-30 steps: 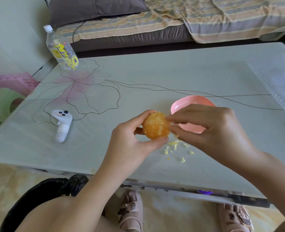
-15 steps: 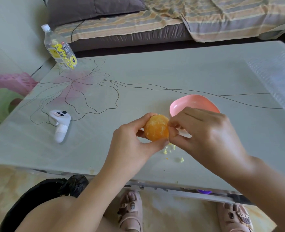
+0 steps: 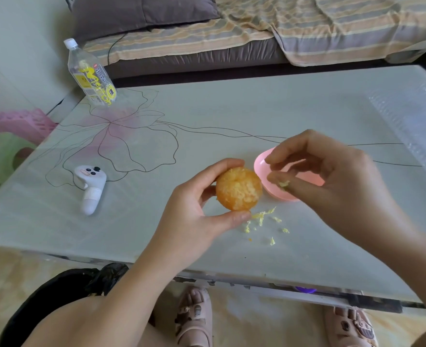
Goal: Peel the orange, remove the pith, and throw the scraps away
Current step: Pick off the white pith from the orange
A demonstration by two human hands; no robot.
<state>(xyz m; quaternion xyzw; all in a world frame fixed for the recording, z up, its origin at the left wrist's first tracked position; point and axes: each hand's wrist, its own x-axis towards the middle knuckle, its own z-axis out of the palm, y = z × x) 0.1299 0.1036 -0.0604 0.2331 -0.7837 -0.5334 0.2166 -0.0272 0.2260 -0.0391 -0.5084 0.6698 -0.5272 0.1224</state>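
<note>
My left hand [image 3: 194,209] grips the peeled orange [image 3: 238,189] between thumb and fingers, a little above the table. White pith still streaks the fruit's near face. To its right my right hand [image 3: 332,181] hovers over the pink bowl [image 3: 269,181], and its fingertips pinch a small bit of pale pith [image 3: 283,184]. Several pith scraps [image 3: 262,219] lie on the table just below the orange. A black-lined bin [image 3: 64,286] stands on the floor at the lower left, partly hidden by my left arm.
On the glass table [image 3: 232,116] with a flower pattern lie a white controller [image 3: 90,189] at the left and a plastic bottle [image 3: 91,76] at the far left corner. Behind the table is a sofa with a striped cover [image 3: 307,26]. My sandalled feet show under the table's near edge.
My right hand has pulled away from the orange to the right, carrying a bit of pith over the pink bowl. The left hand has turned the orange slightly.
</note>
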